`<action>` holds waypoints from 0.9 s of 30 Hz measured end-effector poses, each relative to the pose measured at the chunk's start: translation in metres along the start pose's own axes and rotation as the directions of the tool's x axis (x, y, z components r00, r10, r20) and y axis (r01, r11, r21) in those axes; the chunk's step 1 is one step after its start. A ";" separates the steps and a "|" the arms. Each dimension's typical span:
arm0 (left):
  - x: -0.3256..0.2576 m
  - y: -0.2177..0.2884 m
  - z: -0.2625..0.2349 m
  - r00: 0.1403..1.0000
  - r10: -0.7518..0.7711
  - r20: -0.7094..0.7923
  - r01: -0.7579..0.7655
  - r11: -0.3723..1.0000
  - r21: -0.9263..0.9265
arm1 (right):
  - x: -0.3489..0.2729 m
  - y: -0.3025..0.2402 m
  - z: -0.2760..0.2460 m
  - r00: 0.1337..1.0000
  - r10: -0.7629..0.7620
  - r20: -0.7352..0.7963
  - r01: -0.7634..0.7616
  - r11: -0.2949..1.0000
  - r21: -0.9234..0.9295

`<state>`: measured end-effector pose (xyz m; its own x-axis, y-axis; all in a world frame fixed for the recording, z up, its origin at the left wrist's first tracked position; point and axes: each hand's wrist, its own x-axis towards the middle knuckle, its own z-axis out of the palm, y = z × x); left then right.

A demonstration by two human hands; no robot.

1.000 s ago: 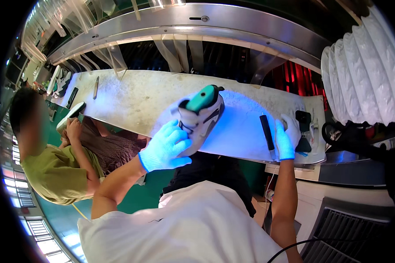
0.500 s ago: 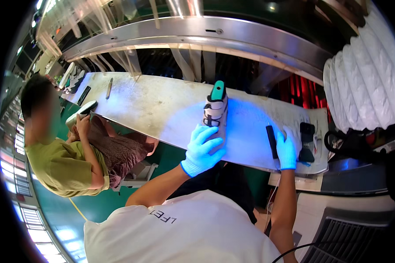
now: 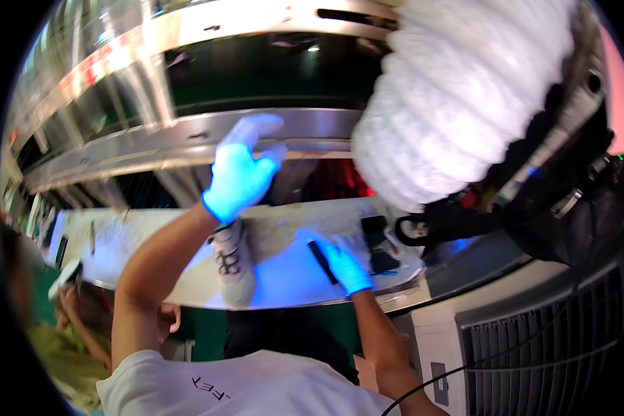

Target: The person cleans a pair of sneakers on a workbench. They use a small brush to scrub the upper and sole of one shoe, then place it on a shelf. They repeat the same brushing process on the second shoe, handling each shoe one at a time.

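My left hand [image 3: 239, 177], in a light glove lit blue, is raised past the far end of a shoe, in front of a metal rail. Its fingers are stretched out, the thumb apart, and it holds nothing. The shoe [image 3: 236, 267], a pale sneaker with dark lace details, stands on the worktable [image 3: 291, 284] with its toe toward me. My left wrist partly covers its heel end. To the shoe's right, my right hand [image 3: 345, 267], also gloved, lies on the table with extended fingers. Along its left side is a slim black stick-like tool [image 3: 322, 262].
A large white ribbed duct [image 3: 457, 90] hangs at the upper right. The metal rail [image 3: 312, 128] runs behind the table, with clear plastic strips [image 3: 114, 87] at left. Dark items [image 3: 380, 243] lie right of my right hand. A seated person [image 3: 66, 347] at left holds another shoe [image 3: 64, 277].
My left hand has let go of the shoe and risen forward toward the rail. The view has swung right and up. My right hand stays beside the black tool.
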<state>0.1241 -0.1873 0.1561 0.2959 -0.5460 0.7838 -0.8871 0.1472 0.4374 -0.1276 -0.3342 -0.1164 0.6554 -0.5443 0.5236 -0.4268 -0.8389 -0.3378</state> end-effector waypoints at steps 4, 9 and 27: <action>0.118 -0.019 0.077 0.986 -0.124 0.110 0.134 0.987 -0.086 | 0.008 -0.008 -0.001 1.000 0.006 0.005 -0.006 0.998 0.066; 0.221 -0.066 0.203 0.899 0.004 0.439 -0.009 1.000 0.008 | 0.013 -0.010 -0.007 0.998 0.058 -0.010 -0.057 0.989 0.136; 0.304 -0.053 0.336 0.765 0.062 0.641 -0.144 0.986 0.078 | 0.014 -0.007 -0.013 0.993 0.116 -0.022 -0.108 0.969 0.222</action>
<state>0.1417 -0.6385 0.2230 -0.0552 -0.9372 0.3443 -0.9454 0.1600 0.2840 -0.1241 -0.3360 -0.0965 0.5872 -0.6380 0.4981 -0.3463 -0.7543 -0.5578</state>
